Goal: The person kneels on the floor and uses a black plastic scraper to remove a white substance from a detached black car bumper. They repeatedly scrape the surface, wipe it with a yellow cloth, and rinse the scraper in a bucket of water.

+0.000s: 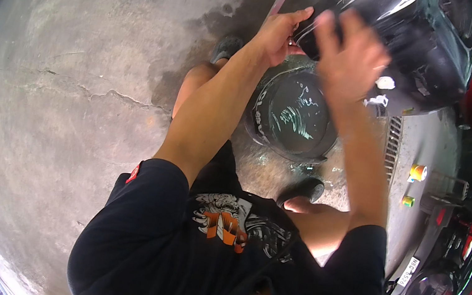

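Seen from above, a person in a dark shirt (212,282) stands on a concrete floor (78,37), working on a dark glossy panel (435,75) that fills the upper right, just beyond a black tub (294,156) of water. The left hand (278,35) grips the panel's near left corner, thumb on top and fingers curling under. The right hand (354,58) is over the panel's face, fingers apparently spread; whether it holds anything cannot be told.

For this two-handed work, the left hand would do best to keep a firm hold on the corner so the panel does not slip, while the right passes flat and evenly across the curve, with light pressure near the edge. A wet surface would probably be slippery.

Blur hides the right hand's fingertips and any contact with the panel. The left fingers' undersides are covered, the panel's far end runs off the top, and its support is unclear. A white patch (385,83) beside the right wrist cannot be identified.
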`<state>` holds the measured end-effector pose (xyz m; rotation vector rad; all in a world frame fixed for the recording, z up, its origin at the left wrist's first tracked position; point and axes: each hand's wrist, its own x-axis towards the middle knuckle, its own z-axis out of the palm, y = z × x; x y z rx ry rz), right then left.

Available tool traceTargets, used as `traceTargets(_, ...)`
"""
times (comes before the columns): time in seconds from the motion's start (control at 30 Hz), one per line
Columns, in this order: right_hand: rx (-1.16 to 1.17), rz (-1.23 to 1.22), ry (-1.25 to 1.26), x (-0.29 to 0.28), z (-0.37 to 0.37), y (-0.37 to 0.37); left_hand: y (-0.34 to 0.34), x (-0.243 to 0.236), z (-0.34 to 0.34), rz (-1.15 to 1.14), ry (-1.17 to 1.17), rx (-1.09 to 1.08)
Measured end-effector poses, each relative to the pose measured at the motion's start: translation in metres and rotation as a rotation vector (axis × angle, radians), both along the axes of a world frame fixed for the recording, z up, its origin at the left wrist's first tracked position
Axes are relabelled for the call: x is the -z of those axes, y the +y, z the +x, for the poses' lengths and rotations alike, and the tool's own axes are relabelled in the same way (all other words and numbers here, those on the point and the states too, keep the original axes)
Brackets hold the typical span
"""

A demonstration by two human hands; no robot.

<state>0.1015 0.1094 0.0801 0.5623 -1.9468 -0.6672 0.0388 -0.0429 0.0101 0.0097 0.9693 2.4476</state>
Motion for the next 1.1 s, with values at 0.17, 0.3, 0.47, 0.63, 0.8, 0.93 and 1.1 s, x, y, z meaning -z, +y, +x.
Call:
traceTargets(0.17, -0.268, 0.053, -0.318, 0.017, 0.013, 0.007, -0.001, 0.002, -0.005, 0.041, -0.030, -0.022)
traceTargets(0.3, -0.047, -0.107, 0.002, -0.038, -0.004, 0.023, 0.002, 0.005, -0.005, 0.005, -0.010, 0.010)
traceTargets(0.47, -0.246, -0.029, -0.233, 0.030, 0.017, 0.033, -0.001, 0.000, -0.003, 0.009, -0.032, 0.001)
traceTargets(0.63, -0.278, -0.096, -0.249, 0.010, 0.014, 0.034, -0.003, 0.000, -0.004, 0.003, -0.021, 0.017)
traceTargets(0.8, -0.165, -0.153, 0.047, -0.029, 0.000, 0.026, 0.003, 0.005, -0.006, 0.025, -0.035, 0.018)
traceTargets(0.93, -0.223, -0.057, -0.260, 0.024, 0.021, 0.020, 0.000, 0.005, -0.008, 0.009, -0.018, -0.029)
traceTargets(1.1, -0.030, -0.041, 0.009, -0.028, 0.003, 0.026, 0.002, 0.006, -0.003, 0.029, 0.032, 0.015)
